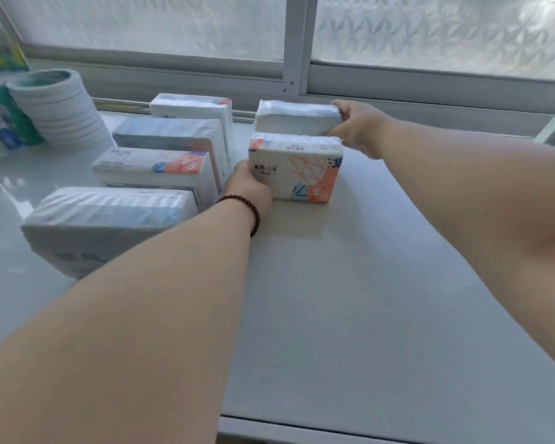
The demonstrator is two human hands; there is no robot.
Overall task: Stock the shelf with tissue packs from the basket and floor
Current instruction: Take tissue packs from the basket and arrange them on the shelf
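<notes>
Head view gives us a white shelf (pixel 350 283) running along a frosted window (pixel 430 30), and we take the front tissue pack (pixel 295 169), the one with the coral and blue print, as our landmark. Our left hand (pixel 249 187) is closed against that pack's left end, a dark bead bracelet (pixel 249 209) at the wrist. Directly behind the landmark stands a plain white pack (pixel 293 118), and our right hand (pixel 358 128) grips its right end, thumb on the near side and fingers on the far side. Left of the landmark we see a row of four more packs (pixel 161 165) standing one behind another. Farther left sits a stack of white rolls (pixel 61 107), with coloured packages (pixel 0 123) beyond it.
</notes>
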